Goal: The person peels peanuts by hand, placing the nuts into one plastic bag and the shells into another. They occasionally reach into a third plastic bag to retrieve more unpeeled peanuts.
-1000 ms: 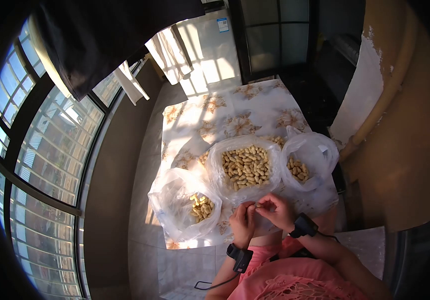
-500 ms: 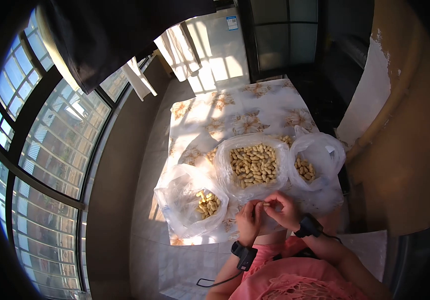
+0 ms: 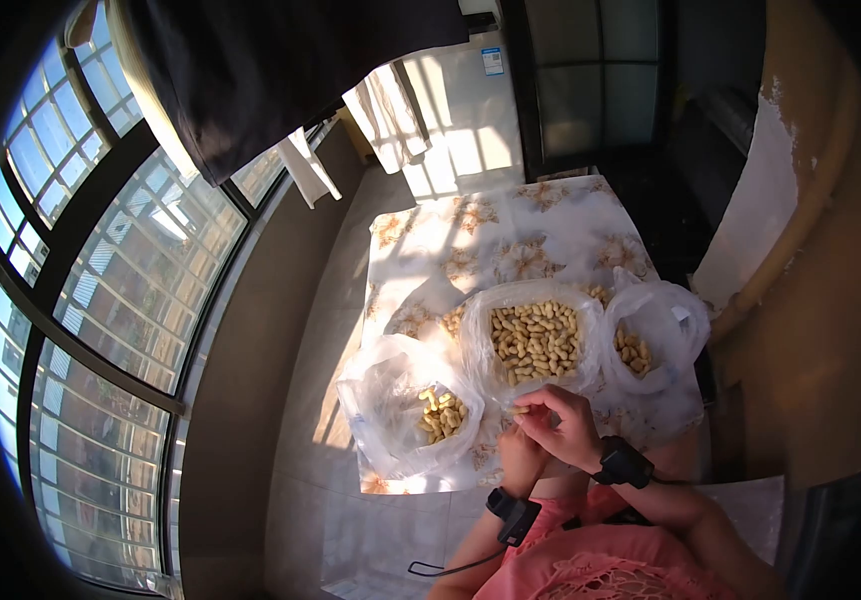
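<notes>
My right hand (image 3: pixel 565 428) is closed, with a peanut (image 3: pixel 521 409) pinched at its fingertips in front of the middle bag. Just below it, my left hand (image 3: pixel 522 460) is curled closed; the right hand partly covers its fingers, so what they hold, if anything, is hidden. Beyond the hands is a bag-lined container (image 3: pixel 473 345) full of unshelled peanuts (image 3: pixel 535 340). To the left stands an open clear plastic bag (image 3: pixel 375 405) with a smaller heap of peanuts (image 3: pixel 442 415). Another clear bag (image 3: pixel 685 325) with some peanuts (image 3: pixel 632 354) is on the right.
A flowered cloth (image 3: pixel 510 225) covers the table, and more peanuts (image 3: pixel 453 321) lie behind the middle bag. Barred windows (image 3: pixel 140 270) line the left side. Dark clothing (image 3: pixel 280 80) hangs overhead. A wall with a pipe (image 3: pixel 780 250) is at the right.
The view has shifted, so the table appears further right. My right hand has come over my left, carrying the peanut toward the upper left; earlier both hands' fingertips met around it.
</notes>
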Motion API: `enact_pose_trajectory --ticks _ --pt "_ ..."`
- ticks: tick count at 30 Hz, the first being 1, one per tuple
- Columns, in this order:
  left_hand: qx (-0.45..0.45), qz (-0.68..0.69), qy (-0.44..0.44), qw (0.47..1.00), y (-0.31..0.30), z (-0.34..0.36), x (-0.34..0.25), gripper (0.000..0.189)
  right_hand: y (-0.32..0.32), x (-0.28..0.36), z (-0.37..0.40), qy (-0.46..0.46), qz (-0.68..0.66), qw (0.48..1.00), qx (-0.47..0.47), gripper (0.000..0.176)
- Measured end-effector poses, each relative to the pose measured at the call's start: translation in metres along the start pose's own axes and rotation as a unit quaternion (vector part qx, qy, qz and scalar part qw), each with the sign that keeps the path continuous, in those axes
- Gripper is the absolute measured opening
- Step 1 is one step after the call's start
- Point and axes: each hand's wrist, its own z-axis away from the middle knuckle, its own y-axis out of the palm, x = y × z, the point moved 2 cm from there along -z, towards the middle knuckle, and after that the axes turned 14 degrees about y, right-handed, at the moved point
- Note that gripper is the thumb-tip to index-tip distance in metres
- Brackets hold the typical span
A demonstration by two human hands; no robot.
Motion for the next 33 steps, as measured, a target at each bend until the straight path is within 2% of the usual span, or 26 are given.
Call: enact_pose_trajectory --ticks 1,4,6,9,11,16,18,19,21,22,23,26,33 --pt "-0.003 -0.006 0.001 1.0 -0.001 -0.002 0.0 0.02 0.009 0.0 -0.003 0.01 -0.002 1.0 0.026 0.019" --pt "-0.049 -0.01 0.033 0.998 -0.006 -0.012 -0.01 0.025 0.036 0.006 -0.01 -0.048 0.035 0.998 0.032 0.02" --pt "-0.046 -0.009 0.012 0.999 -0.005 -0.009 -0.008 0.025 0.05 0.01 -0.013 -0.058 0.078 0.994 0.042 0.017" --pt "-0.034 -0.007 -0.001 0.999 -0.004 -0.005 -0.002 0.024 0.069 0.0 -0.02 -0.09 0.135 0.985 0.052 0.027" --pt "-0.026 -0.007 -0.007 1.0 -0.003 -0.002 0.001 0.024 0.07 0.002 -0.021 -0.077 0.112 0.99 0.045 0.028" --pt "-0.005 -0.008 -0.049 0.999 0.0 0.007 0.01 0.024 0.042 0.007 -0.012 -0.06 0.095 0.994 0.015 0.029" --pt "0.002 -0.007 -0.072 0.997 -0.001 0.005 0.011 0.024 0.02 -0.001 -0.007 -0.1 0.084 0.991 -0.037 0.028" --pt "0.001 -0.007 -0.073 0.997 -0.004 0.0 0.005 0.024 0.013 -0.013 -0.001 -0.067 0.056 0.995 -0.038 0.026" --pt "-0.04 0.068 -0.118 0.99 -0.011 -0.01 -0.008 0.025 -0.006 -0.025 0.009 -0.079 0.095 0.991 -0.052 0.023" --pt "-0.056 0.088 -0.104 0.989 -0.01 -0.012 -0.008 0.033 -0.01 -0.037 0.015 -0.075 0.093 0.991 -0.057 0.021" --pt "-0.055 0.089 -0.102 0.989 -0.011 -0.014 -0.01 0.033 -0.015 -0.039 0.021 -0.076 0.094 0.991 -0.059 0.021" --pt "-0.035 0.087 -0.118 0.989 -0.013 -0.016 -0.013 0.041 -0.019 -0.051 0.039 -0.041 0.145 0.988 0.042 0.025" --pt "-0.02 0.07 -0.08 0.994 -0.013 -0.018 -0.013 0.042 -0.012 -0.06 0.04 -0.093 0.133 0.985 0.062 0.023"
